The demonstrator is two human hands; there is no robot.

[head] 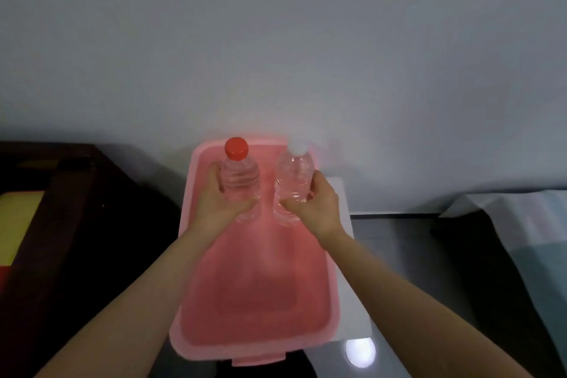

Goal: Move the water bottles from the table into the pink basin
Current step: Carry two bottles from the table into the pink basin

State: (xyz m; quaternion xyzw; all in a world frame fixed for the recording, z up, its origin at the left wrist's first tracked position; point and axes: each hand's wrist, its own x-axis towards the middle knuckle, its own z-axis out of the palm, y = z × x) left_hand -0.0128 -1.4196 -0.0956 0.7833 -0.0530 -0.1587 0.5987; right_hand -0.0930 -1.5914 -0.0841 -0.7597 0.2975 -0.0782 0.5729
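A long pink basin (196,310) lies in front of me, its far end against the wall. My left hand (216,202) is wrapped around a clear water bottle with a red cap (239,175), held upright over the basin's far left part. My right hand (313,207) grips a second clear bottle with a white cap (294,173), upright over the far right part. Both bottle bases sit low inside the basin; whether they touch its floor I cannot tell.
The basin rests on a white surface (346,291) that shows along its right side. A dark wooden frame (61,193) with something yellow stands at the left. White sheeting (515,224) covers a dark area at the right. A plain wall rises behind.
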